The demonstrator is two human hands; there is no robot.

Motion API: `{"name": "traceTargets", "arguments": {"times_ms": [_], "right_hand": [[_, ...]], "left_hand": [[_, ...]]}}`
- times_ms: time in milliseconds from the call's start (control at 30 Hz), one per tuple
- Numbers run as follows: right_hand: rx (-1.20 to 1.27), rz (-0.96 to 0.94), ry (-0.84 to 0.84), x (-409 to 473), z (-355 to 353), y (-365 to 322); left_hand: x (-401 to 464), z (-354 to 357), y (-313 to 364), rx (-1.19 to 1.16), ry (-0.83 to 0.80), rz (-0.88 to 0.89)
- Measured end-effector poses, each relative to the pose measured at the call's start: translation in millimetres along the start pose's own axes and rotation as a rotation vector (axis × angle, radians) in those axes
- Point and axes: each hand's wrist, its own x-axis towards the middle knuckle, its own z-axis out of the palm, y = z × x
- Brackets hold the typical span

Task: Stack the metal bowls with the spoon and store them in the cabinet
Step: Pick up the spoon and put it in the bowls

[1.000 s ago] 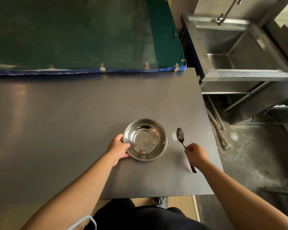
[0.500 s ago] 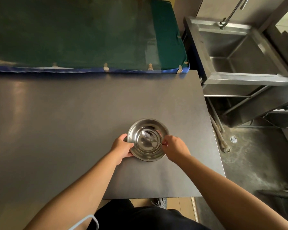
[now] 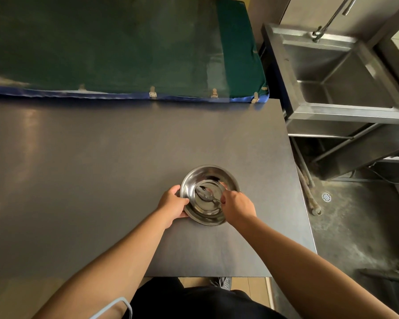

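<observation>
A shiny metal bowl (image 3: 207,178) sits on the grey steel table (image 3: 101,169), near its right front part. It may be more than one bowl nested; I cannot tell. My left hand (image 3: 172,203) grips the bowl's left rim. A metal spoon (image 3: 205,194) lies with its head inside the bowl. My right hand (image 3: 237,204) is at the bowl's right rim, fingers pinched on the spoon's handle, which is mostly hidden under that hand.
A green padded mat with a blue edge (image 3: 124,47) lies along the table's far side. To the right stands a steel sink (image 3: 341,72) with a tap, and below it hoses and a floor drain (image 3: 326,197). The table's right edge is close to the bowl.
One second ago the spoon lay on the table right of the bowl under my right hand. That hand lifted it leftward into the bowl. My left hand stayed on the rim.
</observation>
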Motion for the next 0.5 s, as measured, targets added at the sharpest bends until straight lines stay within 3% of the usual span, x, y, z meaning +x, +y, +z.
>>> {"name": "traceTargets", "arguments": {"times_ms": [333, 500], "right_hand": [[0.111, 0.008, 0.061, 14.2, -28.3, 6.9], [0.241, 0.144, 0.074, 18.5, -35.4, 18.9]], "left_hand": [[3.0, 0.5, 9.2, 0.045, -0.010, 0.019], [4.5, 0.2, 14.5, 0.045, -0.006, 0.025]]}}
